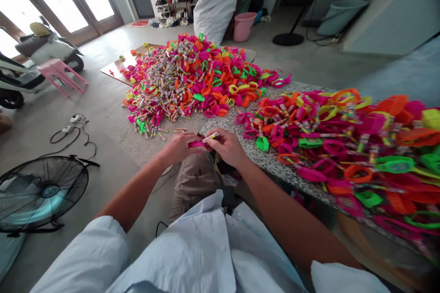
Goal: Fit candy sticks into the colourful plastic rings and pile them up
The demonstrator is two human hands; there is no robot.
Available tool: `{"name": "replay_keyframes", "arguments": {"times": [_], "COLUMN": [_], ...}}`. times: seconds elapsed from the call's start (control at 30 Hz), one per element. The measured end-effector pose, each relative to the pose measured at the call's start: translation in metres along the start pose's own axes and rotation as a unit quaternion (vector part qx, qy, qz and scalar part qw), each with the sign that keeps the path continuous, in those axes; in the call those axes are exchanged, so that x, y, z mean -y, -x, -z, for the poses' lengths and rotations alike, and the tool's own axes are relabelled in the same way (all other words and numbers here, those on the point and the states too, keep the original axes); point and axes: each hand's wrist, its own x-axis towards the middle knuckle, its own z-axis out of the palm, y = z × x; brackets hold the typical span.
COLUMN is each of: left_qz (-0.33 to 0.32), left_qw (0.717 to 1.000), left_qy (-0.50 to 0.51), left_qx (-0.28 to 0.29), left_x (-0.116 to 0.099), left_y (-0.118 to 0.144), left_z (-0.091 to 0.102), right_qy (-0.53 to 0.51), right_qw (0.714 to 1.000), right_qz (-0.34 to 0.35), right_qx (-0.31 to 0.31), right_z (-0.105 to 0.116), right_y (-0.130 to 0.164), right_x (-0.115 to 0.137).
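Both hands of the person are in front of the near edge of the speckled counter (227, 124), above the lap. The left hand (182, 147) is closed on a pink piece (195, 144), which shows only partly between the fingers. The right hand (225, 147) pinches a small printed stick (212, 136) between the thumb and the fingers; the stick is tilted, with its yellowish end upward. The pink piece and the stick are very close together, but I cannot tell if they are joined.

Beyond the hands, a big heap (206, 73) of pink, orange, green and yellow bands rises, and many similar sticks (165, 75) cover its left side. A few loose sticks (180, 130) lie just beyond the left hand. A second heap (330, 132) spreads along the right part of the counter and comes to its near edge. At the left end of this heap, close to the same edge, lies one green band (262, 143). On the floor to the left stands a black fan (48, 190).
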Motion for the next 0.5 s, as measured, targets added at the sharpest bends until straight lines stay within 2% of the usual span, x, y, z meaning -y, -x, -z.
{"name": "replay_keyframes", "arguments": {"times": [0.23, 0.5], "left_qz": [-0.002, -0.034], "left_qw": [0.999, 0.998], "left_qy": [0.046, 0.054], "left_qx": [0.019, 0.023], "left_x": [-0.008, -0.018], "left_y": [-0.001, -0.001], "left_z": [-0.002, -0.005], "right_qy": [0.058, 0.042], "right_qw": [0.998, 0.999], "right_qz": [-0.002, -0.031], "right_qx": [-0.007, 0.009], "right_z": [0.0, 0.001], "right_y": [0.005, 0.009], "right_x": [-0.001, -0.002]}}
